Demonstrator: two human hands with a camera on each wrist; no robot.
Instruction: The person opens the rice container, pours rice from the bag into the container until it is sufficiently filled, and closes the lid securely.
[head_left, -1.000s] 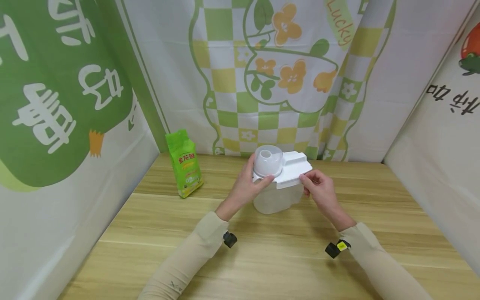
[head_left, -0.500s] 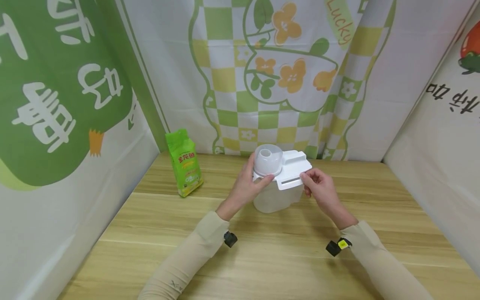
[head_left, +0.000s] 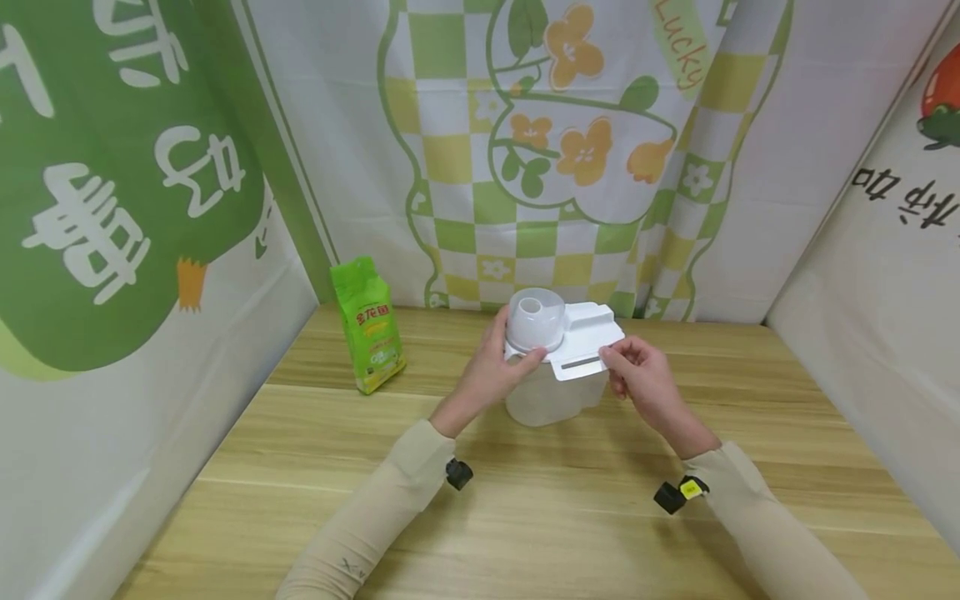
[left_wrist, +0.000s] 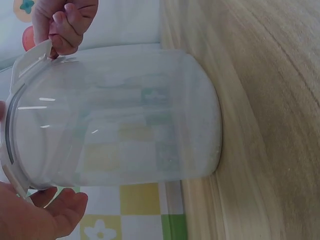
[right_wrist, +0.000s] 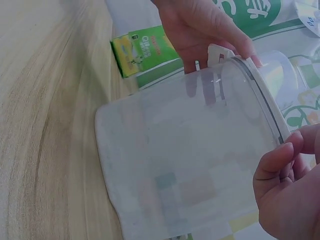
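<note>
A translucent plastic storage container with a white lid stands upright on the table. On the lid's left half sits a clear domed cup. My left hand grips the lid's left side, thumb on top near the cup, fingers under the rim in the left wrist view. With thumb and fingertips, my right hand pinches the right end of the lid's front latch, a slotted flap that stands out from the container wall. Through the container wall, no contents show in the right wrist view.
A green printed bag stands upright at the back left of the wooden table. A patterned curtain hangs behind, and printed cloth walls close off both sides.
The front latch has swung up and outward, so its slot now shows. My right hand has kept its pinch and shifted slightly; my left hand has stayed on the lid.
</note>
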